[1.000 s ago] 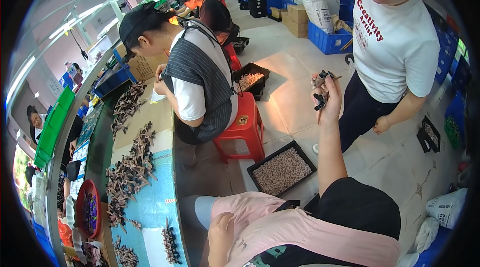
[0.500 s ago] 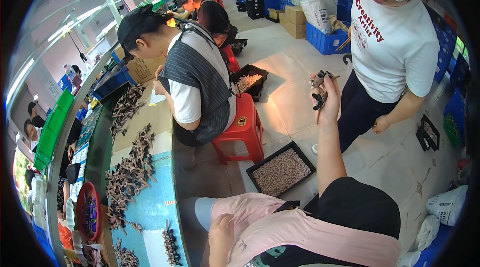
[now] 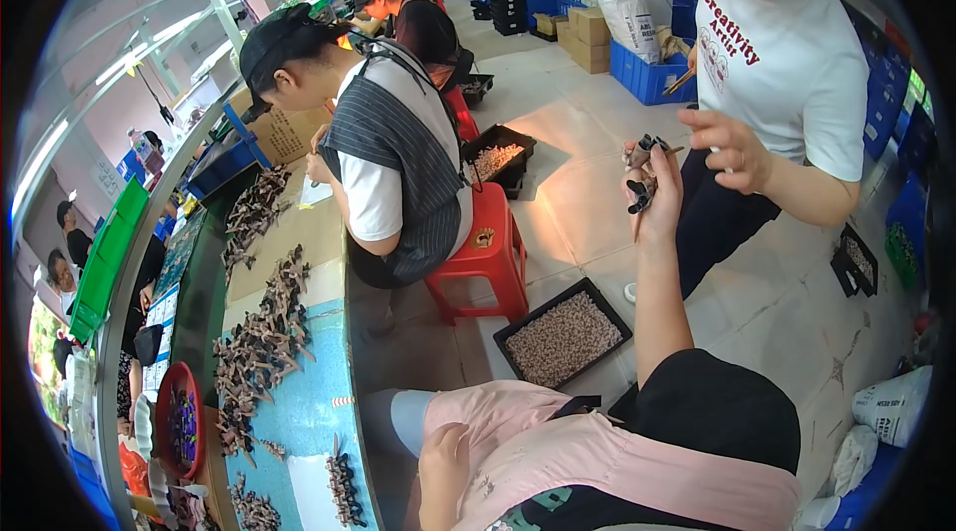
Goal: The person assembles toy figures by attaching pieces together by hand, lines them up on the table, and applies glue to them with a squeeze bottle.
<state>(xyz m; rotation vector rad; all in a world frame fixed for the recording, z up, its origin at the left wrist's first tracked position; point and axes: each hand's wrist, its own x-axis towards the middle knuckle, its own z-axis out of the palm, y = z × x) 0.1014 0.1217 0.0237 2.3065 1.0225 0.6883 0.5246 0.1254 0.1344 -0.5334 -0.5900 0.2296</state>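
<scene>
My right hand (image 3: 659, 198) is raised over the aisle, closed around small black-and-tan plastic pieces (image 3: 642, 191) with pointed ends. Their exact kind is too small to tell. Just beyond it, a standing person's hand (image 3: 732, 148) reaches toward the pieces, with a gap between. My left hand (image 3: 443, 471) rests low against my pink apron (image 3: 528, 431), its fingers mostly out of sight. On the workbench (image 3: 309, 372) to my left lies a long heap of similar pieces (image 3: 264, 332). A neat row of them (image 3: 344, 491) sits on a white sheet near the bench edge.
A seated person in a striped vest (image 3: 398, 153) works at the bench on a red stool (image 3: 485, 257). A black tray of small beige parts (image 3: 563, 335) is on the floor. A red bowl with purple pieces (image 3: 181, 422) stands left. Blue crates (image 3: 647, 73) line the back.
The standing person's hand has come up from their side toward the pieces in my right hand. My right hand has barely shifted; my left stays against the apron.
</scene>
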